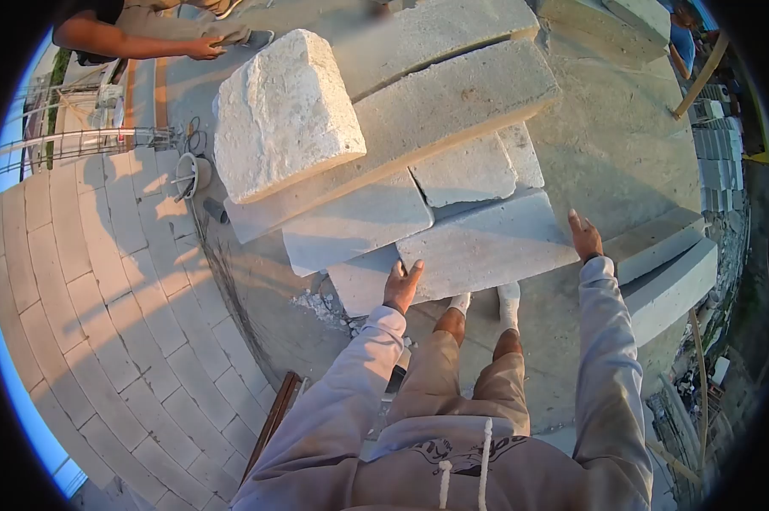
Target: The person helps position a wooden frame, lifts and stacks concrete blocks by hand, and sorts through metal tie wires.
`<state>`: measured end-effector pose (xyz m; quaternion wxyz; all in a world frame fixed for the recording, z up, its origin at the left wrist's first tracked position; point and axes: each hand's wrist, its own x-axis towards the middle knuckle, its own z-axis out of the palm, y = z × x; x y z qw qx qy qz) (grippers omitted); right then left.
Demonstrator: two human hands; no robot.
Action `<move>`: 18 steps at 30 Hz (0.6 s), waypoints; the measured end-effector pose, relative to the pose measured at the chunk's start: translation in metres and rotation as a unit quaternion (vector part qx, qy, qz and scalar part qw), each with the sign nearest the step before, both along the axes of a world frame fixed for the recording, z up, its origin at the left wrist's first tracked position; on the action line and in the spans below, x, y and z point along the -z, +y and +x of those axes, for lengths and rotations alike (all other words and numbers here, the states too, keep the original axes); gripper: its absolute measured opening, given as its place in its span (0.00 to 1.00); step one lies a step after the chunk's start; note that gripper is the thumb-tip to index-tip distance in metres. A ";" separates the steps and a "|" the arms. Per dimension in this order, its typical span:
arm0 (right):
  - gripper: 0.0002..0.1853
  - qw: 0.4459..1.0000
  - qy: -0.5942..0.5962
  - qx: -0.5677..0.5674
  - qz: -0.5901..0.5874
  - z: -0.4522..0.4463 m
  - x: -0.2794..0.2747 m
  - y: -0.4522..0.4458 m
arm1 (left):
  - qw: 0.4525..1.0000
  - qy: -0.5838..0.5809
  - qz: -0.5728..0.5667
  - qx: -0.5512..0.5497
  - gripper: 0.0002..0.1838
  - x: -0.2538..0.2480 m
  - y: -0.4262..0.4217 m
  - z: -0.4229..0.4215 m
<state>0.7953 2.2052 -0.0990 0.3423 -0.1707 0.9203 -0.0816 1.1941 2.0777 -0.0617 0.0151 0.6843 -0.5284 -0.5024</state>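
Observation:
A long pale concrete block (pixel 491 241) lies across the near side of the stack, in front of my body. My left hand (pixel 404 284) is at its left end, with the thumb over the top edge and the fingers against the end face. At the opposite end, my right hand (pixel 585 236) is held close beside the block, fingers stretched out and apart, with a narrow gap visible. Under the left end, another block (pixel 359 285) sticks out. Behind lie a shorter block (pixel 465 170) and a pale block (pixel 359 221).
A rough chunky block (pixel 286 115) sits on a long beam-like block (pixel 418 128). Left are a block wall (pixel 120 324) and a bucket (pixel 193 176). More blocks (pixel 669 289) lie at right. Another person's hand (pixel 205 48) shows at upper left. Rubble (pixel 329 307) lies near my feet.

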 end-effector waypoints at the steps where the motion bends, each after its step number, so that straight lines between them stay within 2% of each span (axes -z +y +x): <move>1: 0.45 1.000 -0.029 -0.011 -0.007 -0.001 0.008 -0.006 | 0.993 -0.055 0.094 0.045 0.37 -0.003 -0.009 -0.004; 3: 0.47 0.995 -0.097 -0.024 -0.002 0.000 0.011 -0.024 | 1.000 -0.002 0.006 -0.029 0.38 0.024 0.007 -0.003; 5: 0.48 0.984 -0.175 -0.027 0.025 0.010 -0.010 -0.041 | 0.998 -0.001 -0.027 -0.064 0.39 0.034 0.011 -0.006; 6: 0.50 0.982 -0.170 -0.035 0.074 0.008 0.002 -0.041 | 0.996 0.001 -0.038 -0.079 0.40 0.039 0.015 -0.008; 9: 0.52 0.978 -0.186 -0.063 0.075 0.005 0.004 -0.036 | 0.994 0.021 -0.024 -0.106 0.43 0.016 0.008 -0.029; 13: 0.52 0.973 -0.217 -0.042 0.068 0.012 0.003 -0.023 | 0.984 -0.039 -0.049 -0.164 0.40 0.035 0.017 -0.021; 16: 0.50 0.967 -0.248 -0.051 0.020 0.022 -0.017 0.021 | 0.988 0.000 -0.001 -0.157 0.41 0.026 0.020 -0.011; 18: 0.46 0.945 -0.312 -0.089 -0.039 0.027 -0.045 0.055 | 0.990 -0.040 0.065 -0.122 0.42 0.011 0.031 -0.008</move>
